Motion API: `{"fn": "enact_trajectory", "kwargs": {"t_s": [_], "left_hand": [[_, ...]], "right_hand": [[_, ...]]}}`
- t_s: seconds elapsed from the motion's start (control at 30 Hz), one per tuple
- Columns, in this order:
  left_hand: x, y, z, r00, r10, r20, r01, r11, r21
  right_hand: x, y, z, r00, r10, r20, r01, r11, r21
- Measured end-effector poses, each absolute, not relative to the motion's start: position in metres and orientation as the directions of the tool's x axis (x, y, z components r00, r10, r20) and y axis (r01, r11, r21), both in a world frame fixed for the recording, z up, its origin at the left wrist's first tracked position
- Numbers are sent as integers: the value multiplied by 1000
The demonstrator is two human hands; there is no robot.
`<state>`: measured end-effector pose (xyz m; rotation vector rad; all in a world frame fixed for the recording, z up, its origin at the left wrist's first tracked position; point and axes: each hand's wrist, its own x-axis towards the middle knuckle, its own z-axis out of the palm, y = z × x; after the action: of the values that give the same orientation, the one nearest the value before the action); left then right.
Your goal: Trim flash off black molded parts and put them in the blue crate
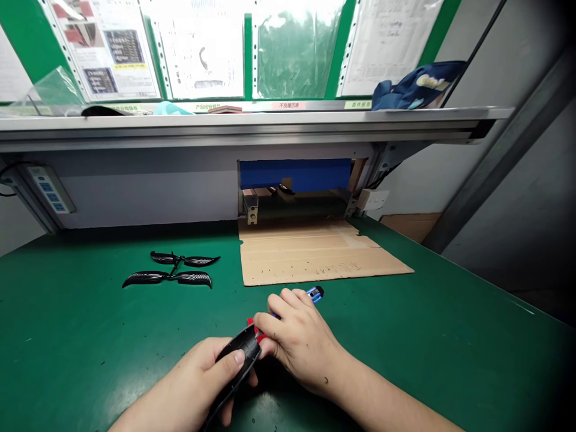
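My left hand is closed around a long, curved black plastic part, thumb pressed on its face. The part is tilted, its upper end pointing toward my right hand. In my right hand is a slim tool with a blue handle, which looks like a utility knife; its black-capped end sticks out past the fingers. Red material shows by the right fingertips, at the black part's upper end. My right fingers hide most of the tool, and its tip cannot be made out clearly.
Black leaf-shaped pieces joined by a thin stem lie on the green table. A cardboard sheet extends from an opening under a blue flap. Small dark scraps dot the surfaces. A metal shelf spans the back; a power strip hangs left.
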<state>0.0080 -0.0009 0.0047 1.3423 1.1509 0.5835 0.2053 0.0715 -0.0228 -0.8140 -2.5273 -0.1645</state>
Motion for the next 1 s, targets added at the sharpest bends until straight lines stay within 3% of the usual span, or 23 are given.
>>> {"fn": "enact_trajectory", "kwargs": {"t_s": [0.17,0.33,0.4,0.5,0.7,0.87,1.0], "left_hand": [[12,-1,6,321,896,-306,396,167,903],[15,-3,9,266,916,-301,450,159,879],[14,-2,7,306,914,-267,397,132,908],[11,0,4,377,893,-248,292,139,946],[11,2,2,396,867,-302,176,251,952],[13,0,4,341,897,-282,262,197,945],[15,0,4,338,918,-209,333,91,938]], "right_hand": [[207,74,-25,-742,495,452,527,848,-63],[212,80,-23,-838,436,328,282,861,-424],[213,81,-21,-809,469,354,273,833,-481],[213,79,-18,-729,549,408,406,827,-388],[209,72,-19,-690,568,448,566,810,-154],[205,70,-24,-672,555,489,618,785,-42],[205,73,-27,-701,531,476,593,805,-25]]}}
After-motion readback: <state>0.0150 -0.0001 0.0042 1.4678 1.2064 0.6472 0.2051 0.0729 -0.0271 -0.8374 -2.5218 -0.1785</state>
